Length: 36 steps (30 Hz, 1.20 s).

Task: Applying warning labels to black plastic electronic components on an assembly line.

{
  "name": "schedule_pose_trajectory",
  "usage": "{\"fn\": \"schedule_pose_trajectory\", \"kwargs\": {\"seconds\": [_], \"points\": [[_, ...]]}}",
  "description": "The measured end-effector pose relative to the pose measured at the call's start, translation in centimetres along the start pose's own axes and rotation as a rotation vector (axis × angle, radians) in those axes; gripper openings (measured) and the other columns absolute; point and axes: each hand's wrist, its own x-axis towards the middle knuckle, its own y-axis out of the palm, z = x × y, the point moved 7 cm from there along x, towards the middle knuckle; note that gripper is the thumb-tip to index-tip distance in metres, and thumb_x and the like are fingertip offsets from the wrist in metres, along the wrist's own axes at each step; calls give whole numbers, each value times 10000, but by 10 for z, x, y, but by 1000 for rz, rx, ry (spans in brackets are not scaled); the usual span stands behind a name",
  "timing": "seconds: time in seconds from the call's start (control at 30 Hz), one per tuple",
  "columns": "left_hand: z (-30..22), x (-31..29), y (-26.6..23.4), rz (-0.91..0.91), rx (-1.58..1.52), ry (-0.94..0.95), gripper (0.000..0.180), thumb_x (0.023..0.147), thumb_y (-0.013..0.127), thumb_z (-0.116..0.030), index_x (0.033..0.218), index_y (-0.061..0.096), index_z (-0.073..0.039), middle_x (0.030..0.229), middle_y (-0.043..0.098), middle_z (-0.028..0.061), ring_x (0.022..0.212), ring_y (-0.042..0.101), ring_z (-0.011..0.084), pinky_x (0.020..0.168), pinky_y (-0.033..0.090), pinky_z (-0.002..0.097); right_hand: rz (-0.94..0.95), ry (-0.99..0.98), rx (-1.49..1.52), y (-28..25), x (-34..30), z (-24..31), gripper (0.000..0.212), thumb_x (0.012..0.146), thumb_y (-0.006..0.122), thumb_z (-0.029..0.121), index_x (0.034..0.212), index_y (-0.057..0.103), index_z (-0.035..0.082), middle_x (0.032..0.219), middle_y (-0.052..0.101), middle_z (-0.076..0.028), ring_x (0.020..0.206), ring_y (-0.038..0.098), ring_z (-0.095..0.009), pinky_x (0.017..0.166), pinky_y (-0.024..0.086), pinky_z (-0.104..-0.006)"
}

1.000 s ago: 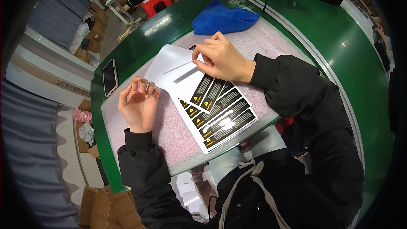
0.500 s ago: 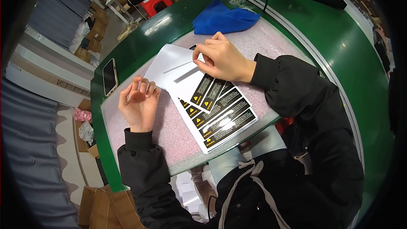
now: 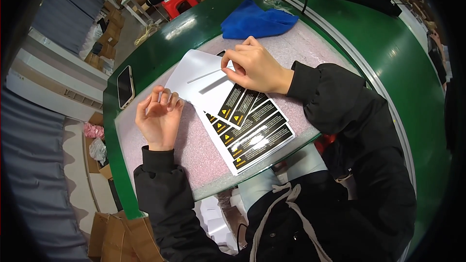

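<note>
My right hand (image 3: 255,65) hovers over the sheets with thumb and forefinger pinched on one end of a thin white strip (image 3: 203,76). The strip looks edge-on and casts a dark shadow on the paper below. To the left, my left hand (image 3: 161,119) is turned palm up beside the sheets, its fingers loosely curled and apart, holding nothing. A mostly white label sheet (image 3: 191,90) lies askew over a stack of sheets of black warning labels (image 3: 257,138) with yellow triangles. The stack rests on a pinkish bubble-wrap mat (image 3: 201,153).
A crumpled blue cloth (image 3: 257,21) lies at the mat's far edge. On the green table (image 3: 182,31), a phone (image 3: 125,87) sits at the left. A metal rail (image 3: 340,39) runs along the right. Cardboard boxes (image 3: 124,235) stand on the floor at lower left.
</note>
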Motion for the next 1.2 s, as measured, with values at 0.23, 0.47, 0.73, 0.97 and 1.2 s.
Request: {"fn": "schedule_pose_trajectory", "kwargs": {"seconds": [0.23, 0.47, 0.73, 0.97, 1.2], "points": [[1, 0, 0, 5, 3, -6, 265, 809, 499, -246, 940, 546, -20, 682, 409, 22, 666, 367, 143, 704, 321, 283, 24, 1, -26, -3, 4, 3, 65, 754, 622, 106, 794, 573, 94, 545, 465, 30, 518, 449, -117, 677, 335, -276], [1, -1, 1, 16, -12, -12, 265, 812, 494, -248, 945, 538, -23, 687, 430, 22, 671, 373, 143, 704, 323, 280, -390, 61, -535, -89, 21, -57, 310, 776, 594, 148, 1082, 553, 114, 779, 586, -20, 730, 539, -168, 772, 343, -330], [1, -1, 2, 37, 5, -19, 263, 815, 481, -244, 949, 536, -25, 688, 434, 21, 671, 374, 140, 695, 322, 281, -711, 893, -876, -212, -66, -216, 700, 844, 467, 434, 1399, 163, 135, 1211, 442, -268, 1092, 414, -419, 906, 240, -531], [1, -1, 3, 39, 2, -11, 270, 813, 476, -246, 955, 534, -23, 689, 437, 23, 670, 374, 139, 690, 321, 279, -757, 1319, -772, -237, -136, -264, 697, 858, 433, 411, 1404, 107, 125, 1206, 420, -314, 1100, 399, -430, 949, 210, -553], [-2, -1, -2, 1, -18, 5, 275, 810, 469, -251, 946, 534, -21, 686, 430, 28, 667, 374, 142, 688, 325, 281, -926, 1371, -557, -270, -162, -306, 728, 870, 390, 443, 1408, 24, 118, 1259, 386, -348, 1144, 408, -468, 956, 256, -574]]}}
